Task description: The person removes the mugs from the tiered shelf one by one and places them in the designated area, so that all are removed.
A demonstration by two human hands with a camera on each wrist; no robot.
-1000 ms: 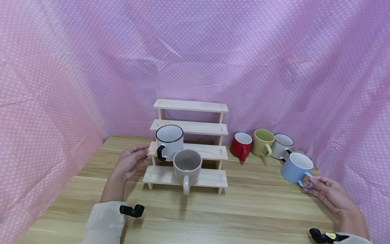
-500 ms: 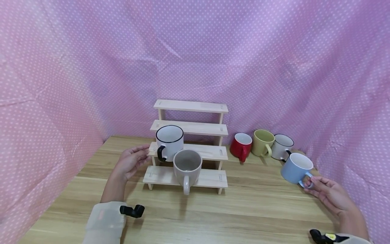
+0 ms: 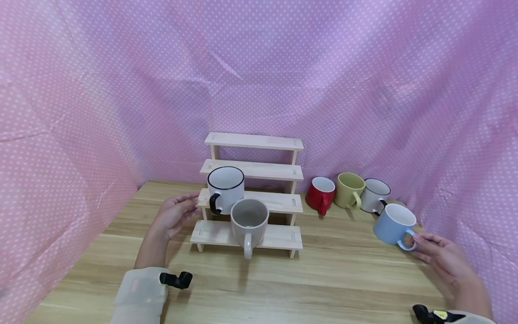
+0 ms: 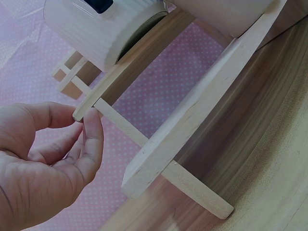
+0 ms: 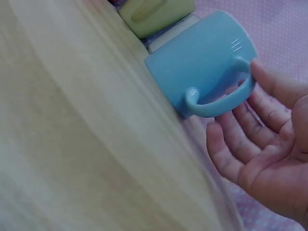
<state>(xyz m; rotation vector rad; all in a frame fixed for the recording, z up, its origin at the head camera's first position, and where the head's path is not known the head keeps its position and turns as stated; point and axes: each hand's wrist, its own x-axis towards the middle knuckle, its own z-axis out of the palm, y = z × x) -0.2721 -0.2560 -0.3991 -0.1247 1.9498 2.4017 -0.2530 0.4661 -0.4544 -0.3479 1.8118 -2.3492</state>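
My left hand (image 3: pixel 174 215) pinches the left end of a board on the stepped wooden display stand (image 3: pixel 251 233); the left wrist view shows fingertips (image 4: pixel 91 120) at the board's tip. On the stand are a white mug (image 3: pixel 225 191) with black rim and handle, on the second step up, and a beige mug (image 3: pixel 249 220) on the lowest step. At the right, a light blue mug (image 3: pixel 393 224) sits upright on the table. My right hand (image 3: pixel 447 256) is at its handle (image 5: pixel 224 106), thumb tip right at the handle's edge, other fingers loosely spread beside it.
Along the back right stand a red mug (image 3: pixel 320 195), a yellow-green mug (image 3: pixel 349 190) and a white mug (image 3: pixel 374 194) with a dark rim, close beside the blue one. Pink dotted cloth (image 3: pixel 259 67) hangs behind the wooden table (image 3: pixel 323 279).
My right fingers have loosened and drawn back slightly from the blue mug's handle, which now shows whole. The left hand and the mugs have stayed in place.
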